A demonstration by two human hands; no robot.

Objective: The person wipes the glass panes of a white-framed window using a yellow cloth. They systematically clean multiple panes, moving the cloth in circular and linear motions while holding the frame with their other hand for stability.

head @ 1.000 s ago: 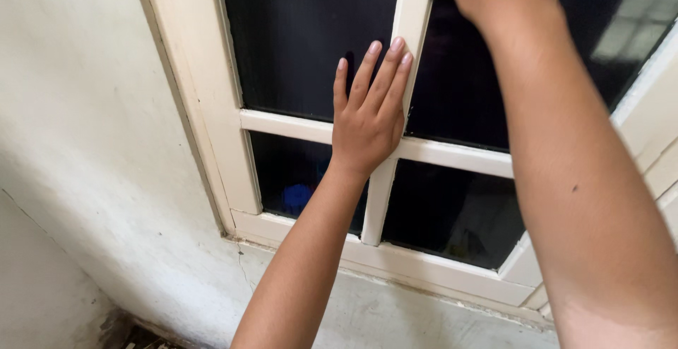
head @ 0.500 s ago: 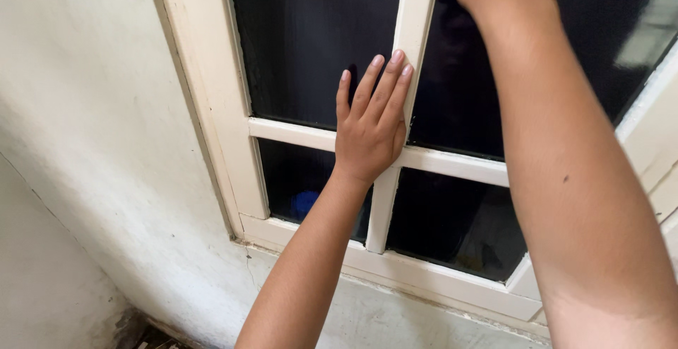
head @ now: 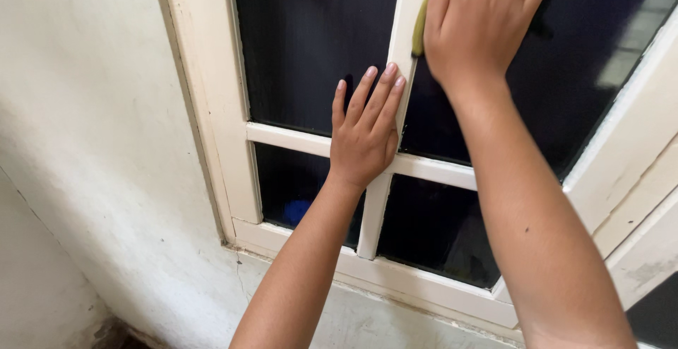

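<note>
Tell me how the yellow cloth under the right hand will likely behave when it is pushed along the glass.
The yellow cloth looks soft and floppy: it folds at the edge of the right hand, so it probably bunches when pushed. Only a thin strip shows, so it is likely light. Against the smooth dark glass pane it should slide easily.

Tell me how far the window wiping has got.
Done: cannot tell; the dark panes show no clear wiped or unwiped areas. In hand: the right hand presses a yellow cloth on the upper right pane beside the vertical bar, while the left hand lies flat where the bars cross. Left: the lower panes, no cloth on them now.
</note>
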